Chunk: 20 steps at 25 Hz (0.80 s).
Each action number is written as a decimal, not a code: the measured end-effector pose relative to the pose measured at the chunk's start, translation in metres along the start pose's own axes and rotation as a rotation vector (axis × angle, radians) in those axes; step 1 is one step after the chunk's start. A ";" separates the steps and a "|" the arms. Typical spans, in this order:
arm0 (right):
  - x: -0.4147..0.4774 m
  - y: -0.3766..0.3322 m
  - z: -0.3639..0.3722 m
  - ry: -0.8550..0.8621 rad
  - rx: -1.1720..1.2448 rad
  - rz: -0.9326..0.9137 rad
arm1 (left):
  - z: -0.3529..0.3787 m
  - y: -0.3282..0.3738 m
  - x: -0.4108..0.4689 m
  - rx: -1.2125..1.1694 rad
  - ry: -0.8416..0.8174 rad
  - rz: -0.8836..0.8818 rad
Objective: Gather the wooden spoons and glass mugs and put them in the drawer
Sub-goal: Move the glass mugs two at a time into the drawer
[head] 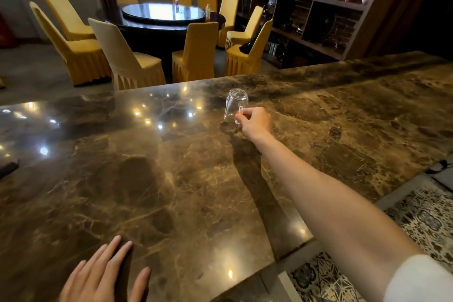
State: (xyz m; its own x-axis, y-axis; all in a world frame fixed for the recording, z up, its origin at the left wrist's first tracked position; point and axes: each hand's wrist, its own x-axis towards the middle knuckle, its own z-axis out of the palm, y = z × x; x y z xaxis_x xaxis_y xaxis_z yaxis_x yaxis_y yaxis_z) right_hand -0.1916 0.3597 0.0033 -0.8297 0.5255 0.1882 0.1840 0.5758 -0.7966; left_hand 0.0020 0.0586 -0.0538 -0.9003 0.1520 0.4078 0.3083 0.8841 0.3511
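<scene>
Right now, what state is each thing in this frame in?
glass mug: upside down, tilted, base uppermost, empty.
right hand: grips the mug's handle.
left hand: fingers straight, resting flat on the marble counter.
wooden spoons, drawer: not in view.

The handle of the glass mug [235, 105] was partly hidden in the grip of the right hand [255, 121]. Nearer than the grip, the left hand [103, 274] was cut off at the wrist; far left of it, a dark object [8, 169] was cropped.
</scene>
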 end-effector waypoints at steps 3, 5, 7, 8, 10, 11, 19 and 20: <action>-0.027 -0.016 -0.016 -0.045 0.030 -0.106 | -0.006 -0.001 -0.006 0.004 -0.037 -0.098; -0.048 -0.026 -0.029 -0.081 0.031 -0.172 | -0.012 0.000 -0.010 0.033 -0.090 -0.109; -0.075 -0.036 -0.043 -0.137 0.059 -0.221 | -0.017 0.002 -0.012 0.033 -0.160 -0.127; -0.090 -0.040 -0.050 -0.167 0.079 -0.246 | -0.019 0.003 -0.012 0.036 -0.179 -0.134; -0.123 -0.049 -0.066 -0.232 0.135 -0.296 | -0.022 0.003 -0.014 0.072 -0.197 -0.143; -0.138 -0.053 -0.074 -0.269 0.164 -0.312 | -0.023 0.003 -0.014 0.078 -0.201 -0.145; -0.253 -0.061 -0.117 -0.477 0.202 -0.396 | -0.021 -0.004 -0.025 0.078 -0.175 -0.109; -0.268 -0.055 -0.120 -0.506 0.190 -0.410 | -0.019 -0.005 -0.027 0.088 -0.181 -0.105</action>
State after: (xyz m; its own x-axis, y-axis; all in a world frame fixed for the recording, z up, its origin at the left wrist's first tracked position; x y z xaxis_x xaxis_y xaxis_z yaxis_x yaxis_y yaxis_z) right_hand 0.0836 0.2621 0.0659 -0.9657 -0.0960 0.2413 -0.2552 0.5217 -0.8140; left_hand 0.0300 0.0414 -0.0507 -0.9689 0.1270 0.2125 0.1892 0.9333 0.3051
